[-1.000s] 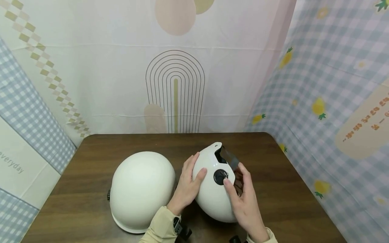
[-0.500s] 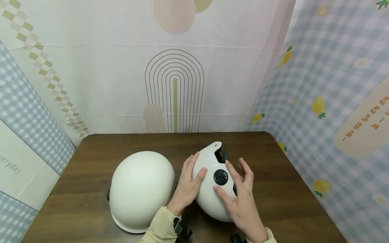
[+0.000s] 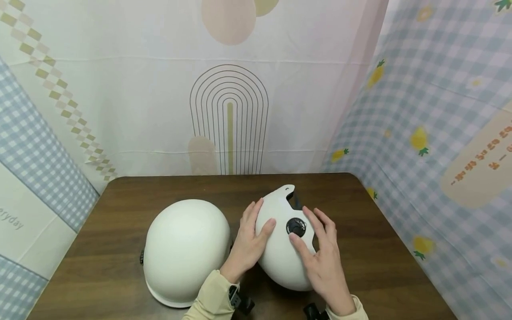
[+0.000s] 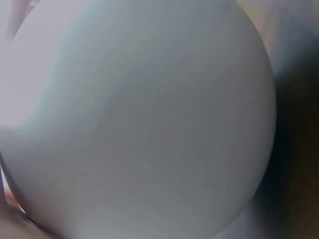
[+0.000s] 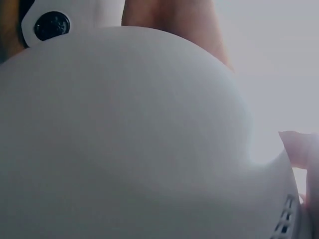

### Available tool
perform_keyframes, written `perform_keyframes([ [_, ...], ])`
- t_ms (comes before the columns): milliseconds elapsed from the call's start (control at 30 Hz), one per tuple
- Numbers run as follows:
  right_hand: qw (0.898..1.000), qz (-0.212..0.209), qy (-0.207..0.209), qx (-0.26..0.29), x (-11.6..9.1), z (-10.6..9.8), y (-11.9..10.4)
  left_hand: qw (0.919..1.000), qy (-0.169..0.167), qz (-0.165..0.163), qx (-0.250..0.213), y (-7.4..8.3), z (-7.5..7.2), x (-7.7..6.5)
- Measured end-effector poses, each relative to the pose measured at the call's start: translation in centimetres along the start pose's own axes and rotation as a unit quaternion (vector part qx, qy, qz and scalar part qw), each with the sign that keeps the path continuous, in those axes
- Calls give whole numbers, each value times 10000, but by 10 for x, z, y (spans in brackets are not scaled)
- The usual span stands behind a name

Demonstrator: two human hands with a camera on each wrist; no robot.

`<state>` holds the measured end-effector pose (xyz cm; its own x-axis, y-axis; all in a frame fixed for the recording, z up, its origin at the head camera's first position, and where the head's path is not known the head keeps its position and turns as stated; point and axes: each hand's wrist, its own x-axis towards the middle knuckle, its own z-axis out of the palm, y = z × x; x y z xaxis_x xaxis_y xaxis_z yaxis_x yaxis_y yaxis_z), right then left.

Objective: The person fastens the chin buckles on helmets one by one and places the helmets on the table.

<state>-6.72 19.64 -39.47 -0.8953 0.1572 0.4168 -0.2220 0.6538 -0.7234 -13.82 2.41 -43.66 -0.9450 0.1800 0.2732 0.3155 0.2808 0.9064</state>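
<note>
A white helmet (image 3: 276,262) with a black round knob (image 3: 296,226) on its side lies tilted on the table between both hands. My left hand (image 3: 249,242) holds its left side, fingers along the shell and thumb on top. My right hand (image 3: 324,258) grips the right side, its thumb at the knob's lower edge and its fingers at the rim. A dark strip (image 3: 297,203) shows in the notch near the helmet's upper end. Helmet shell (image 4: 164,119) fills most of the left wrist view. In the right wrist view, a broad white shell (image 5: 139,124) hides much of the scene.
A larger, smooth white helmet (image 3: 186,251) stands dome up, just left of my left forearm, with a small black part (image 3: 142,257) at its left edge. Both rest on a dark brown wooden table (image 3: 132,195). Patterned cloths (image 3: 152,102) hang behind and at the sides.
My right fingers let go of the dark strip they held out to the right and moved onto the shell's right side. The helmet has shifted slightly right. My left hand keeps its hold.
</note>
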Motion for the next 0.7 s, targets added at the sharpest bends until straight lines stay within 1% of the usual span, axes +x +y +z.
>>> perform_keyframes([
  [167, 9998, 141, 36, 148, 4, -6, 0, 9999, -88, 66, 47, 8, -2, 0],
  [300, 9990, 245, 18, 383, 9, -10, 1, 9997, -123, 136, 156, 15, -3, 0],
  [500, 9940, 680, -53, 859, 14, -16, 3, 9982, -106, 379, 453, 24, -3, -1],
  [600, 9923, 826, -118, 915, 16, -18, 4, 9976, -62, 487, 496, 25, -3, -1],
  [700, 9918, 878, -181, 914, 16, -19, 4, 9977, -44, 493, 469, 24, -2, -1],
])
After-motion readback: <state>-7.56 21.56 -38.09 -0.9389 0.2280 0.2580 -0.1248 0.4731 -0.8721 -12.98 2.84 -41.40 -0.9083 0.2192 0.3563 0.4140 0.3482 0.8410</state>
